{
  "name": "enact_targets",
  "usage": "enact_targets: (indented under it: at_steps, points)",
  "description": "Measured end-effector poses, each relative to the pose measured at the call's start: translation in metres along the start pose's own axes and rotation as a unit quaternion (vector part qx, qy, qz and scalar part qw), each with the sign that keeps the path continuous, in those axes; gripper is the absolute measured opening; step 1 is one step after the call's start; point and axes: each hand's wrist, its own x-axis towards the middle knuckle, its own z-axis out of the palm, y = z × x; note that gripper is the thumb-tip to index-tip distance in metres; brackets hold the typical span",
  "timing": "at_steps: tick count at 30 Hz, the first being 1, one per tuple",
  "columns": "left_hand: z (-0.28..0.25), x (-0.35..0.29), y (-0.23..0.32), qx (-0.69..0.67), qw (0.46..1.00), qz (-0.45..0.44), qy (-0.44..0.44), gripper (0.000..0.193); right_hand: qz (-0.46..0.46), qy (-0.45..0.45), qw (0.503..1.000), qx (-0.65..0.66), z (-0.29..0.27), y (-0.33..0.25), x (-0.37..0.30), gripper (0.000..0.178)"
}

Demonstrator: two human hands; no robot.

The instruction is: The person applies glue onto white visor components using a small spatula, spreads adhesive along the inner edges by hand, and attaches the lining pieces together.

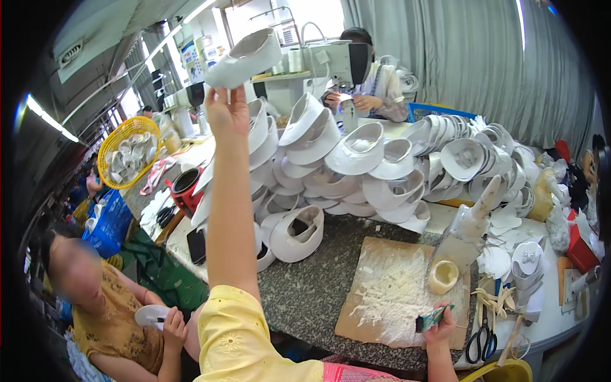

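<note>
My left arm reaches up and forward. At its end my left hand point(229, 114) is closed on a white shoe upper point(245, 60), held above the pile from underneath. Below and to the right, a big heap of white shoe uppers point(359, 149) stands stacked on the speckled table point(305, 280). Low on the right, my right hand point(440, 328) is closed around a small flat green tool with a dark end point(431, 318); its exact kind cannot be made out. This hand is over the lower right of a brown board point(391, 293) crusted with white residue.
A glue-coated container point(443, 277) with a pale opening sits on the board. Black scissors point(482, 344) lie to its right. At left are a red pot point(186, 191), a phone point(196, 247) and a yellow basket point(108, 137). One person point(121, 305) sits left; another works at a sewing machine point(337, 63).
</note>
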Motion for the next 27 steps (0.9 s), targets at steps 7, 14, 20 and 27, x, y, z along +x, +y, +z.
enact_targets:
  at_steps: [7,14,20,27]
  points:
    - [-0.072,-0.042,-0.06,0.1,0.972,-0.065,0.201,0.021,0.007,0.075,0.997,0.03,0.004,0.008,-0.004,0.015]
    - [-0.083,-0.04,-0.055,0.115,0.967,-0.145,0.177,0.018,-0.026,0.076,0.996,-0.023,0.001,0.003,-0.006,0.013]
    - [-0.208,-0.014,-0.014,0.289,0.939,-0.184,0.004,0.019,0.023,0.161,0.912,-0.376,0.061,-0.036,-0.009,0.022]
    - [-0.048,-0.312,-0.026,0.543,0.776,-0.152,-0.281,0.022,-0.236,0.174,0.869,-0.397,0.052,-0.166,-0.026,0.009]
